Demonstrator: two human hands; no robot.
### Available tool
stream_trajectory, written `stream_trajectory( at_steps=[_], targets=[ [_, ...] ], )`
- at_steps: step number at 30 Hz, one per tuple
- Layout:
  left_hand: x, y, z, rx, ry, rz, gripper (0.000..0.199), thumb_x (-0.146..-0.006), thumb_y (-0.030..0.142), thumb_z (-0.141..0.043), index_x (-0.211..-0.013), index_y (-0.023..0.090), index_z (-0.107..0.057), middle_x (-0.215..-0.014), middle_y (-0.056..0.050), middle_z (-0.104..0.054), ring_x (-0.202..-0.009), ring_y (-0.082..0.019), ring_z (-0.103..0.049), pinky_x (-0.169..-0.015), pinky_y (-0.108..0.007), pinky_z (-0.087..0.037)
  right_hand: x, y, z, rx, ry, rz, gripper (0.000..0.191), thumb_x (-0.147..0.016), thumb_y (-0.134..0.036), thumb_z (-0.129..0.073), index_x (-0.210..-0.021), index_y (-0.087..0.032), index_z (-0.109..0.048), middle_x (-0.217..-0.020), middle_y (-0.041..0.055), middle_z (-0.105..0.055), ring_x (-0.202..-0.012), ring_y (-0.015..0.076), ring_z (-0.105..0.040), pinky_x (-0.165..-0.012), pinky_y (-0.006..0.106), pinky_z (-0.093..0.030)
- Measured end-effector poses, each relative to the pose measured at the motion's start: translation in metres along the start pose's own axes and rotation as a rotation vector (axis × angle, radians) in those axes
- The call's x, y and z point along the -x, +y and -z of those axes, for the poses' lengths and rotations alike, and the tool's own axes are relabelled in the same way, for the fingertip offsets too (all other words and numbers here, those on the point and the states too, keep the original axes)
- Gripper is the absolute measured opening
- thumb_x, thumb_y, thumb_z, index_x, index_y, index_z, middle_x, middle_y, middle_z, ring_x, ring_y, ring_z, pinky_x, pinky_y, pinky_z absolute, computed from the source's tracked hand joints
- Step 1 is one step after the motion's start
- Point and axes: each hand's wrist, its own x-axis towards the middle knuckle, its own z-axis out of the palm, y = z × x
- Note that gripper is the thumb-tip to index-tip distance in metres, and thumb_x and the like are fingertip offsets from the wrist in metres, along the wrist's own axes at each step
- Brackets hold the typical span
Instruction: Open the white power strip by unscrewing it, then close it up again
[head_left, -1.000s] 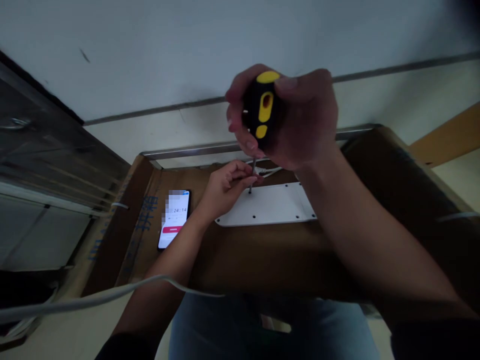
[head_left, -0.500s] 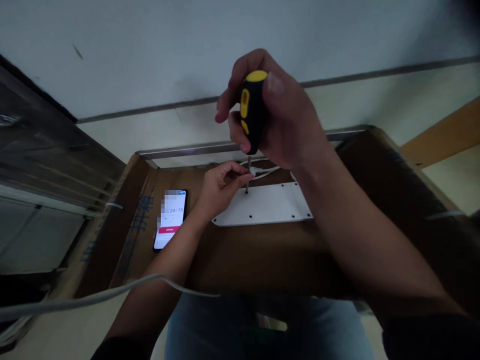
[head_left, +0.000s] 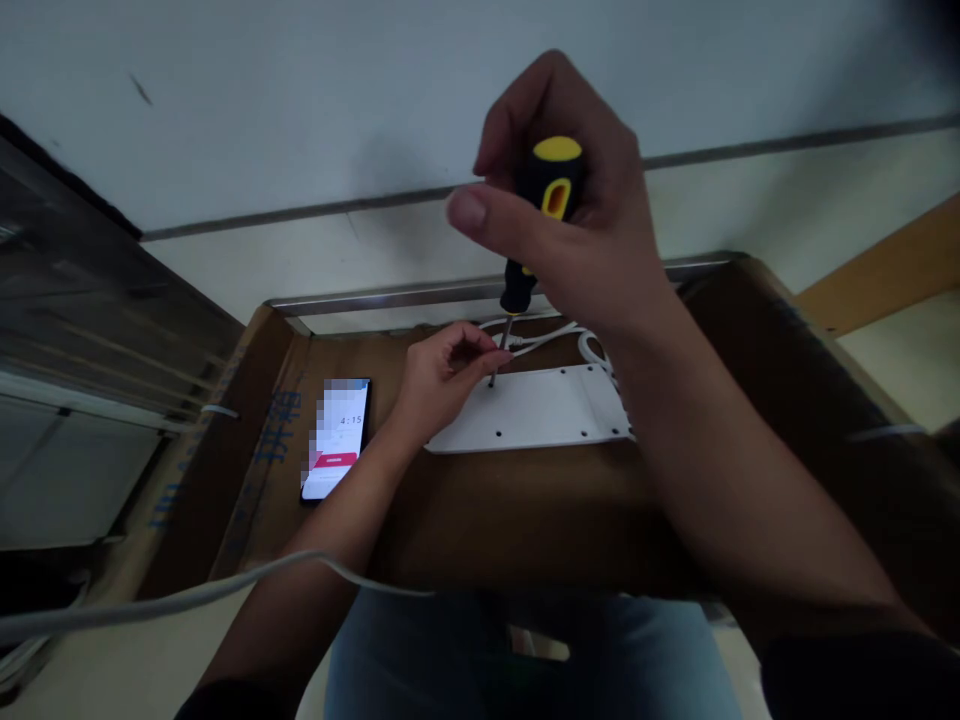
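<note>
My right hand (head_left: 592, 190) is around the black and yellow handle of a screwdriver (head_left: 517, 285), its thumb stretched out to the left. The tool leans to the right, its shaft running down to a hole in the white power strip (head_left: 536, 405). Low on the shaft, the thumb and fingers of my left hand (head_left: 442, 380) pinch it close to the strip. Several dark screw holes line the strip's upturned flat back. Its right end is partly behind my right forearm. White cable (head_left: 592, 347) lies coiled behind the strip.
Brown cardboard (head_left: 525, 520) lies under the strip, with raised cardboard sides left and right. A lit phone (head_left: 341, 430) lies left of my left forearm. A metal rail (head_left: 390, 298) runs along the back before a pale wall. Another cable (head_left: 187, 597) crosses the foreground.
My right hand has turned about the handle and its thumb has swung out left. The screwdriver's top has tipped to the right. My left hand stays on the shaft.
</note>
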Motion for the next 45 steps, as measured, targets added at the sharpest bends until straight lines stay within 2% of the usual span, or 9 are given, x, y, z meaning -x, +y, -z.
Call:
stream_trajectory(
  at_steps=[6,14,17,22,26,30,34,37,45],
  targets=[
    [-0.001,-0.001,0.01,-0.08,-0.102,-0.039,0.023,-0.099,0.041,-0.069,-0.097,0.019,-0.066,-0.092,-0.006,-0.078,-0.087,-0.016,-0.073,-0.086,-0.031,-0.057,0.007,0.009,0.009,-0.113,-0.058,0.123,0.016,-0.089,-0.035,-0.065,-0.087,-0.019,-0.064,-0.084,0.0012,-0.065,-0.078,0.0145,-0.063,-0.081,0.03,-0.058],
    [-0.001,0.003,0.002,-0.104,-0.009,-0.107,0.031,-0.087,0.042,-0.083,-0.089,0.019,-0.062,-0.084,0.0,-0.068,-0.078,-0.011,-0.062,-0.075,-0.025,-0.051,0.004,0.02,0.004,0.176,0.231,0.33,0.034,-0.079,-0.038,-0.085,-0.074,-0.027,-0.053,-0.077,-0.0018,-0.053,-0.067,0.0155,-0.046,-0.063,0.031,-0.047],
    [-0.002,-0.001,-0.001,-0.081,0.011,-0.066,0.03,-0.09,0.042,-0.079,-0.085,0.019,-0.061,-0.081,0.001,-0.066,-0.075,-0.011,-0.06,-0.072,-0.025,-0.049,0.004,0.018,0.012,0.267,0.161,0.44,0.037,-0.073,-0.031,-0.09,-0.077,-0.026,-0.053,-0.077,-0.0027,-0.049,-0.07,0.0151,-0.043,-0.068,0.03,-0.047],
    [-0.002,-0.001,0.005,-0.03,-0.053,-0.044,0.027,-0.093,0.041,-0.075,-0.085,0.019,-0.061,-0.086,-0.002,-0.071,-0.083,-0.014,-0.068,-0.08,-0.029,-0.054,0.008,0.012,0.02,0.017,-0.173,0.164,0.029,-0.086,-0.044,-0.078,-0.102,-0.023,-0.066,-0.107,0.0025,-0.066,-0.099,0.0187,-0.068,-0.095,0.034,-0.06],
    [-0.001,0.008,0.02,-0.248,-0.257,-0.009,0.032,-0.093,0.048,-0.075,-0.105,0.019,-0.069,-0.107,-0.008,-0.076,-0.099,-0.02,-0.071,-0.09,-0.034,-0.056,0.012,0.015,0.018,-0.158,-0.2,0.085,0.029,-0.079,-0.035,-0.083,-0.092,-0.023,-0.06,-0.113,0.0025,-0.069,-0.104,0.0219,-0.075,-0.09,0.035,-0.065],
    [-0.002,0.011,0.031,-0.632,-0.56,0.074,0.09,-0.06,0.056,-0.098,-0.133,0.019,-0.062,-0.138,-0.016,-0.066,-0.13,-0.037,-0.062,-0.113,-0.05,-0.05,0.017,0.015,0.008,-0.248,-0.144,0.109,0.023,-0.082,-0.021,-0.077,-0.086,-0.023,-0.054,-0.128,0.0003,-0.069,-0.113,0.0208,-0.075,-0.092,0.033,-0.066],
    [-0.004,0.007,0.031,-0.752,-0.639,0.101,0.097,-0.058,0.064,-0.096,-0.134,0.017,-0.061,-0.141,-0.017,-0.063,-0.136,-0.042,-0.056,-0.12,-0.055,-0.045,0.021,0.011,-0.006,-0.182,-0.136,0.144,0.023,-0.091,-0.023,-0.067,-0.083,-0.025,-0.045,-0.115,-0.0012,-0.076,-0.058,0.0084,-0.063,-0.047,0.025,-0.045],
    [-0.003,0.006,0.029,-0.726,-0.615,0.098,0.098,-0.057,0.065,-0.096,-0.134,0.017,-0.06,-0.14,-0.017,-0.063,-0.133,-0.041,-0.057,-0.118,-0.056,-0.045,0.022,0.01,-0.018,-0.058,-0.039,0.171,0.015,-0.096,-0.02,-0.06,-0.093,-0.027,-0.047,-0.09,-0.0054,-0.076,-0.042,0.007,-0.039,-0.049,0.027,-0.037],
    [-0.003,0.004,0.031,-0.675,-0.606,0.129,0.102,-0.057,0.066,-0.097,-0.139,0.019,-0.058,-0.146,-0.017,-0.061,-0.139,-0.04,-0.054,-0.122,-0.055,-0.042,0.01,0.031,-0.041,0.18,0.56,0.413,0.033,-0.1,-0.048,-0.061,-0.085,-0.026,-0.042,-0.068,-0.0075,-0.04,-0.059,0.0113,-0.041,-0.068,0.029,-0.044]
  ],
)
